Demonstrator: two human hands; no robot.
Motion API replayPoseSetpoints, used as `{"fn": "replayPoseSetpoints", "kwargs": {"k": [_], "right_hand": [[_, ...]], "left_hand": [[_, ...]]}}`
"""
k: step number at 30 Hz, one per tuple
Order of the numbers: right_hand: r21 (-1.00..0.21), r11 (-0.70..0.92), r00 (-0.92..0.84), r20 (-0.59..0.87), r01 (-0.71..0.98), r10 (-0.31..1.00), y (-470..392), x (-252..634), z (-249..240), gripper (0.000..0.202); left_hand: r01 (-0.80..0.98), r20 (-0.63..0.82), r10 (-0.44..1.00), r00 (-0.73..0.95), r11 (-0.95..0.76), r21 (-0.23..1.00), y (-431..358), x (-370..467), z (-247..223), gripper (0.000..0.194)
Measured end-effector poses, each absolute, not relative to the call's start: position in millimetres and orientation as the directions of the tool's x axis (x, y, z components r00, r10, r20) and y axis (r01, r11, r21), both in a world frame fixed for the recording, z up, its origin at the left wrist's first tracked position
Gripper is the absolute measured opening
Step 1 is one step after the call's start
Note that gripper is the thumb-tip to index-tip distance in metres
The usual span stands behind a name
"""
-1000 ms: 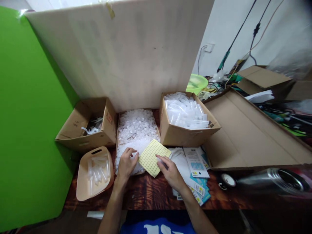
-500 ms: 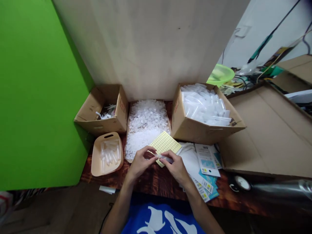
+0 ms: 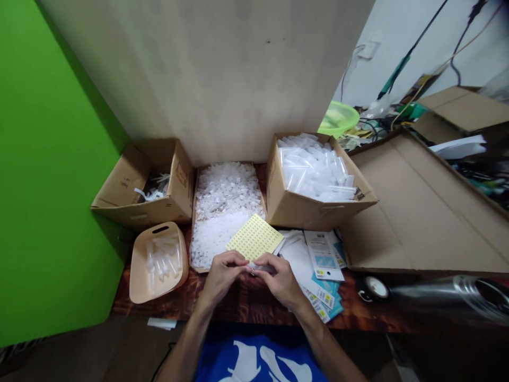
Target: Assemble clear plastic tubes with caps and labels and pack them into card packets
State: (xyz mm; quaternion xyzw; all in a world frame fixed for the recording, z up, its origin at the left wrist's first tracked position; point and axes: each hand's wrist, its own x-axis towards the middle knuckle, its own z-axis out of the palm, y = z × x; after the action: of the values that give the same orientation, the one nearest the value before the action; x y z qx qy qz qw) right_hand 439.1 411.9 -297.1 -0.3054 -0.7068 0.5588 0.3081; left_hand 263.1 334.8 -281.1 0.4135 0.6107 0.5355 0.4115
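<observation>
The grip of the right hand [image 3: 279,273] is closed, with a small translucent tube [image 3: 265,268] pinched between thumb and fingers; the grip of the left hand [image 3: 227,271] is likewise drawn nearly shut, its fingertips set at the tube's left end, and whether a separate piece is pinched there cannot be told. The tube is held low over the near corner of a yellow sheet [image 3: 255,237], above the front of the table [image 3: 234,305]. Rows of small dark marks are printed on the sheet, too fine to be read. Beside it, a white printed card [image 3: 318,250] and blue-and-white packets [image 3: 337,305] are laid out, their lettering and yellow patches likewise unreadable. A red printed mark is borne by the left carton [image 3: 139,216]. The held tube appears whitish and is largely covered by fingers. Similar clear tubes are heaped in the right carton [image 3: 310,215], and a few are held in the beige bin [image 3: 137,270].
</observation>
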Motion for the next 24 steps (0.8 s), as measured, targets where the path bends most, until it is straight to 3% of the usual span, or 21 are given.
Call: {"fn": "replayPoseSetpoints", "kwargs": {"k": [4, 11, 17, 20, 21, 23, 24], "right_hand": [[-0.959, 0.265, -0.626, 0.146, 0.101, 0.766, 413.2, 441.5, -290.5, 0.002], [-0.963, 0.250, -0.620, 0.137, 0.098, 0.773, 419.3, 438.3, -289.8, 0.006], [-0.951, 0.300, -0.625, 0.190, 0.074, 0.757, 435.6, 432.5, -291.0, 0.003], [-0.926, 0.358, -0.557, 0.233, 0.124, 0.797, 452.8, 433.8, -287.6, 0.006], [-0.919, 0.366, -0.492, 0.252, 0.149, 0.833, 458.5, 437.1, -285.6, 0.008], [-0.921, 0.347, -0.318, 0.281, 0.174, 0.905, 467.8, 449.0, -281.0, 0.015], [-0.932, 0.323, -0.240, 0.280, 0.163, 0.930, 470.9, 457.1, -278.6, 0.019]], "left_hand": [[0.067, -0.067, 0.957, -0.282, 0.089, 0.994, 340.9, 266.9, -279.7, 0.016], [0.148, -0.043, 0.964, -0.261, 0.084, 0.985, 354.7, 268.1, -276.7, 0.032], [0.159, -0.003, 0.983, -0.183, 0.033, 0.987, 371.1, 255.1, -264.5, 0.029], [0.349, 0.027, 0.999, -0.023, -0.018, 0.937, 401.7, 229.3, -257.3, 0.020], [0.459, 0.037, 0.998, -0.046, -0.011, 0.888, 415.5, 219.4, -257.1, 0.017], [0.688, 0.079, 0.964, -0.255, 0.124, 0.715, 444.1, 201.6, -261.8, 0.015], [0.720, 0.092, 0.939, -0.331, 0.188, 0.668, 457.1, 194.8, -266.4, 0.011]]}}
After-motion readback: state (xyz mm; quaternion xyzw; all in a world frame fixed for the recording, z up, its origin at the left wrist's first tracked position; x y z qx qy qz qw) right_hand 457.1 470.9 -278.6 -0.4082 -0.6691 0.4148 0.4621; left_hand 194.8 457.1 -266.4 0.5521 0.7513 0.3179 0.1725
